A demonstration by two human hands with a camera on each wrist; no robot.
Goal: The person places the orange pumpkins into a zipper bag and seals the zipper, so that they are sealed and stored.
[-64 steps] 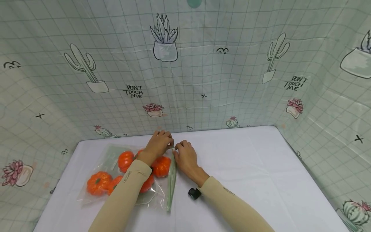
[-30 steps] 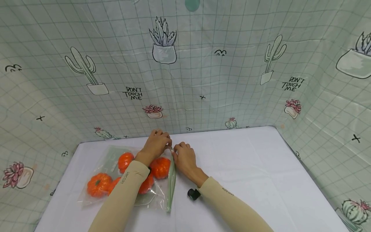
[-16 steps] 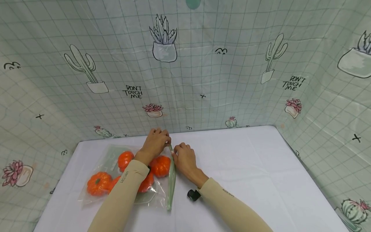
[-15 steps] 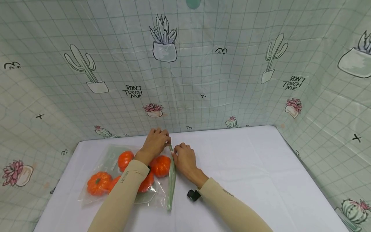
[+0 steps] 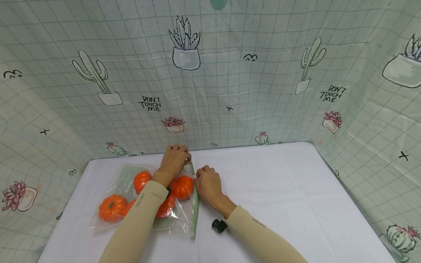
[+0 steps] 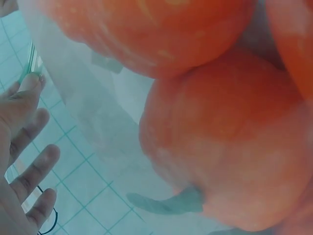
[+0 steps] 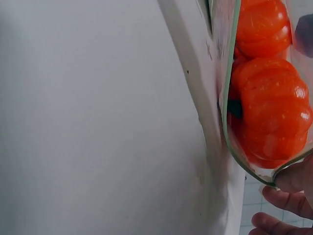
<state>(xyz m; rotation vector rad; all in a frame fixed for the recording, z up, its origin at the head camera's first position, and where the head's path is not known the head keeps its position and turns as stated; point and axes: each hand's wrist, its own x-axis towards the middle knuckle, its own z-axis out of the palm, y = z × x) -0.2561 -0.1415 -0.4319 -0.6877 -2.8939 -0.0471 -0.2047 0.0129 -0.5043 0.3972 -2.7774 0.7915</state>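
A clear zip bag (image 5: 179, 226) with a green zip strip (image 5: 195, 215) along its right side lies on the white table. Several orange pumpkins (image 5: 112, 208) are inside it, some hidden by the left forearm. At the strip's far end, my left hand (image 5: 175, 159) pinches it between thumb and index finger; in the left wrist view the other fingers (image 6: 39, 171) are spread. My right hand (image 5: 208, 184) is a little nearer along the strip. The right wrist view shows its thumb and index finger pinching the bag's green edge (image 7: 226, 117), which curves beside a pumpkin (image 7: 274, 112).
A small black device (image 5: 219, 226) sits by the right forearm. White tablecloth (image 5: 279, 190) stretches to the right of the bag. Behind the table hangs a gridded curtain (image 5: 210, 87) with cactus drawings.
My right hand has shifted slightly toward me along the strip. My left hand has moved a little left and away, so more green strip shows between them.
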